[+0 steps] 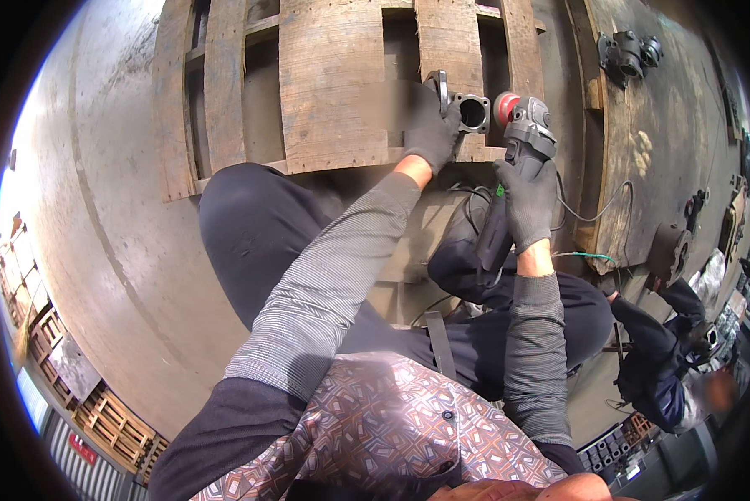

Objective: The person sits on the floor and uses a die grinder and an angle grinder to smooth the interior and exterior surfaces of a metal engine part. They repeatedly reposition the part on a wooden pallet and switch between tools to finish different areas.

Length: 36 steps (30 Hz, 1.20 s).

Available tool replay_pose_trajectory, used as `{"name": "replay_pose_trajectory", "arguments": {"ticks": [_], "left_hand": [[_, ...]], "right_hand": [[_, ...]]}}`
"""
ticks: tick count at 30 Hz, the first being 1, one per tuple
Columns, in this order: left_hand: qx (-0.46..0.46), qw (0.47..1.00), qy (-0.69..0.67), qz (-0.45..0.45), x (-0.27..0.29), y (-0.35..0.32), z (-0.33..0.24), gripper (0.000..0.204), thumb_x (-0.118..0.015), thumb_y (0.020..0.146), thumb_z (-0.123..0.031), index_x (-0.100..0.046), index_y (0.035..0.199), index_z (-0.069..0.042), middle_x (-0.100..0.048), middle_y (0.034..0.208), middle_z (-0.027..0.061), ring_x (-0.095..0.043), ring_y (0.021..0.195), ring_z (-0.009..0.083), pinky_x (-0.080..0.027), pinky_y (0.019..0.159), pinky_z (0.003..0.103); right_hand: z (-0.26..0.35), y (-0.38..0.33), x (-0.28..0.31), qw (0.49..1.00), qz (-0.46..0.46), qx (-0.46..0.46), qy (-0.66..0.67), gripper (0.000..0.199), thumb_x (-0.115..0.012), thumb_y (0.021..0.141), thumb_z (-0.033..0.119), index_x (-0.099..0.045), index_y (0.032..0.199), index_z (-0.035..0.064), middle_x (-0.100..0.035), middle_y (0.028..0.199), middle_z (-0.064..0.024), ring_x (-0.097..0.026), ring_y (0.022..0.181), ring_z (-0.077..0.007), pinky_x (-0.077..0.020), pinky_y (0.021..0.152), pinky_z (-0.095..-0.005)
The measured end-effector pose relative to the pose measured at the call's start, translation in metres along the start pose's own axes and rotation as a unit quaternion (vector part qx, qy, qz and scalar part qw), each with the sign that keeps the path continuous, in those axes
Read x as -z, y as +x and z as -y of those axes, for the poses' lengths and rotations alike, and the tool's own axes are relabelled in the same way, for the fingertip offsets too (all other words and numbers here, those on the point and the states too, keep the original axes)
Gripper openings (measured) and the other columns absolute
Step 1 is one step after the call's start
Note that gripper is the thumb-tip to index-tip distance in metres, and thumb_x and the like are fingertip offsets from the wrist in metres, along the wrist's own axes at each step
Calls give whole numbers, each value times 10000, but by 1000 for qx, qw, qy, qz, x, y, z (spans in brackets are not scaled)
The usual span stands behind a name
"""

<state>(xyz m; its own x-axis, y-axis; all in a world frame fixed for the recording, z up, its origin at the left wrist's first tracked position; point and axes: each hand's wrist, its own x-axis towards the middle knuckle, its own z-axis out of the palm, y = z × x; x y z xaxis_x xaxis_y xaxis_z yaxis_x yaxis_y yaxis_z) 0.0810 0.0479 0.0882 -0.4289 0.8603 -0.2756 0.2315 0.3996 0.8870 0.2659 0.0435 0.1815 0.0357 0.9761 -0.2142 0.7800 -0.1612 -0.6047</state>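
Observation:
My right hand [529,200], in a dark grey work glove, is wrapped round the body of an angle grinder [517,159]. The grinder's red disc [505,108] sits just right of a dark metal casting [472,113], which has a round bore and a flange with bolt holes. My left hand [431,129], gloved the same way, closes on the casting's left side and holds it over the wooden pallet [333,83]. Whether the disc touches the flange I cannot tell. Part of the casting is hidden behind my left glove.
On a wooden platform [654,150] to the right stands another dark casting [629,57]. The grinder's black cable [596,215] loops across to that side. A co-worker [663,359] bends over parts at the lower right. Stacked pallets [112,422] stand far left.

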Motion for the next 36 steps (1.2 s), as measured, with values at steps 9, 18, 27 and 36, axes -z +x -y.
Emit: {"name": "replay_pose_trajectory", "arguments": {"ticks": [9,18,27,36], "left_hand": [[-2,996,-77,-41,3,-17,16,679,-424,1097,-535,-483,1475,25,-630,1347,297,-597,1275,437,-464,1080,447],[-9,995,-104,0,-14,-38,48,594,-461,1102,-442,-585,1383,66,-623,1355,292,-574,1284,439,-444,1108,457],[-3,995,-99,6,-12,-40,52,577,-470,1101,-427,-578,1403,53,-620,1374,276,-570,1297,427,-441,1119,449],[-54,996,-49,-56,-15,-40,53,397,-513,1087,-221,-587,1371,46,-711,1168,252,-711,1084,330,-551,947,369]], "right_hand": [[2,7,-9,998,36,-29,-47,630,-845,774,330,-558,1164,-73,-704,1044,-262,-700,954,-372,-536,871,-442],[22,12,-22,991,64,-18,-119,726,-803,776,398,-518,1235,-87,-682,1145,-339,-685,1079,-472,-524,953,-491],[30,17,-20,989,79,-13,-125,739,-795,786,392,-497,1272,-78,-679,1170,-343,-680,1103,-477,-527,957,-493],[44,19,-21,984,104,-16,-147,756,-769,786,374,-462,1294,-93,-652,1215,-356,-643,1160,-499,-496,1020,-515]]}}
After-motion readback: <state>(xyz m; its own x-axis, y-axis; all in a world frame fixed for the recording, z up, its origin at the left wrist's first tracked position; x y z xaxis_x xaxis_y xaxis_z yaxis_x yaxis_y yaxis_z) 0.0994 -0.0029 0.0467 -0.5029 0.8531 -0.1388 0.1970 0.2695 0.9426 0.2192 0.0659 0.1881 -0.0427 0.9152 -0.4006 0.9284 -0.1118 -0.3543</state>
